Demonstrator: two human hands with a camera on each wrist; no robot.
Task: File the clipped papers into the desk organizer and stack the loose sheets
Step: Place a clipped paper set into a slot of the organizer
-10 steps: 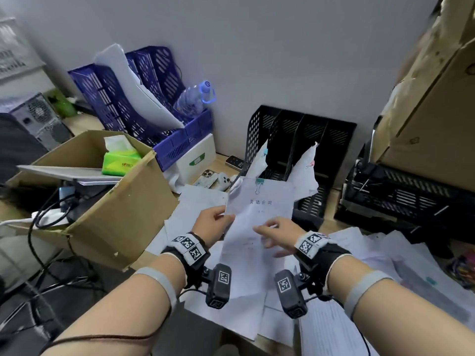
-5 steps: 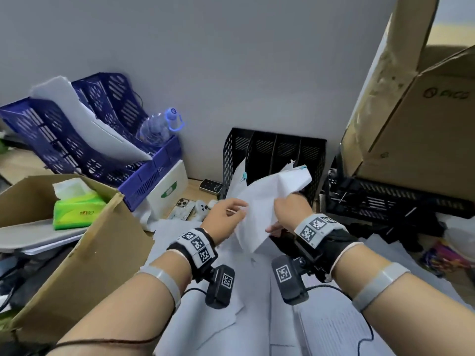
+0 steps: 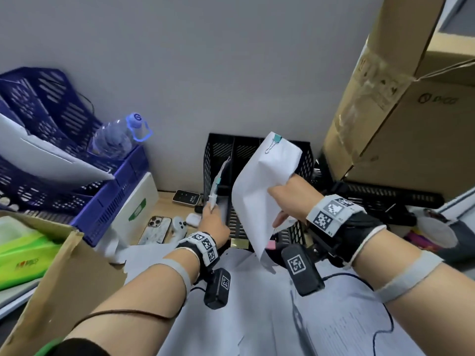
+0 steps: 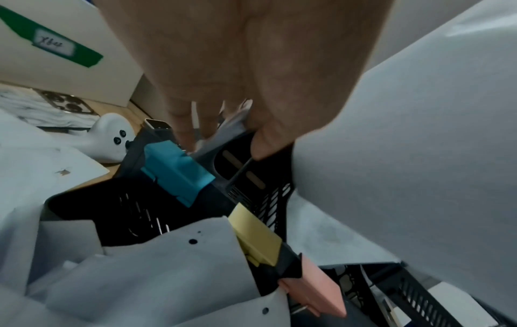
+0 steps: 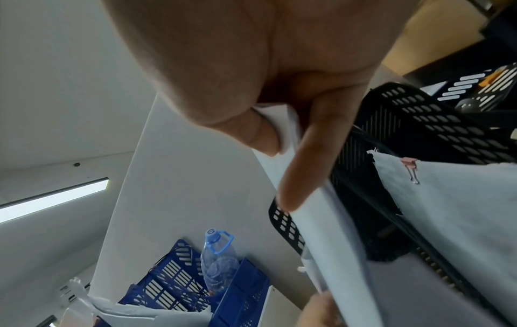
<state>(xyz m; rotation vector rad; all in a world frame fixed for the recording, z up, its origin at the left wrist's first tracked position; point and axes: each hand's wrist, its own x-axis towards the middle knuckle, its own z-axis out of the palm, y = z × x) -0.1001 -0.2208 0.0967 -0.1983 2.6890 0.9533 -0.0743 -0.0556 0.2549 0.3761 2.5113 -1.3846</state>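
Observation:
My right hand grips a white clipped bundle by its right edge, with a teal binder clip at its top. The bundle hangs tilted in front of the black mesh desk organizer, over its middle slots. In the right wrist view, thumb and fingers pinch the sheets. My left hand holds the edge of another teal-clipped bundle standing in the organizer's left slot. In the left wrist view, teal, yellow and pink clips lie along the organizer. Loose sheets cover the desk below.
Blue trays with a water bottle stand at the left, behind an open cardboard box. A phone and a white controller lie left of the organizer. A big cardboard box on black trays stands right.
My right hand has raised the clipped bundle up in front of the organizer. My left hand has let go of it and taken hold of the papers in the left slot.

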